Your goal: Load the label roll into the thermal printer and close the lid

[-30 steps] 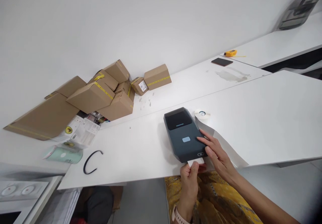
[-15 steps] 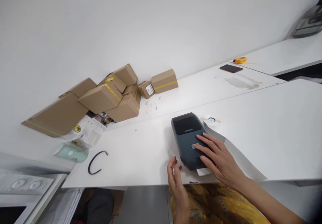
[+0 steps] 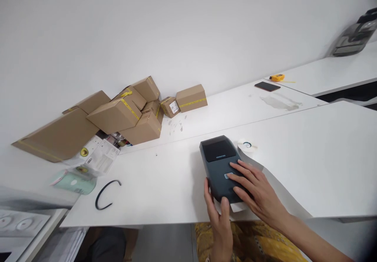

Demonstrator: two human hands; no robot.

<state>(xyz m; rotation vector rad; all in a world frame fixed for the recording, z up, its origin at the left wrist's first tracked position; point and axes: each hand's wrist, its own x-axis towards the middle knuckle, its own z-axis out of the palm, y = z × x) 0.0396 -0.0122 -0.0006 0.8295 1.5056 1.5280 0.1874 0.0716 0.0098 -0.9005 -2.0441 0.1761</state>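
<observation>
A dark grey label printer (image 3: 218,158) sits near the front edge of the white table (image 3: 309,148). My right hand (image 3: 255,191) lies flat on its top with fingers spread, the fingertips by its small light button. My left hand (image 3: 219,215) reaches up from below, fingers apart, touching the printer's front left corner. A white label (image 3: 238,206) sticks out of the printer's front slot between the hands. A strip of white backing paper (image 3: 282,193) runs from a small roll (image 3: 246,145) behind the printer toward the right.
Several brown cardboard boxes (image 3: 129,109) with yellow tape are piled against the wall at the left, with flat envelopes and a mint green roll (image 3: 75,183). A black curved band (image 3: 106,193) lies on the table. A phone (image 3: 267,86) and yellow tape measure (image 3: 277,77) lie far right.
My left hand let go of the label a second ago, dropped away, and now touches the printer's front left corner. My right hand slid up onto the printer's top.
</observation>
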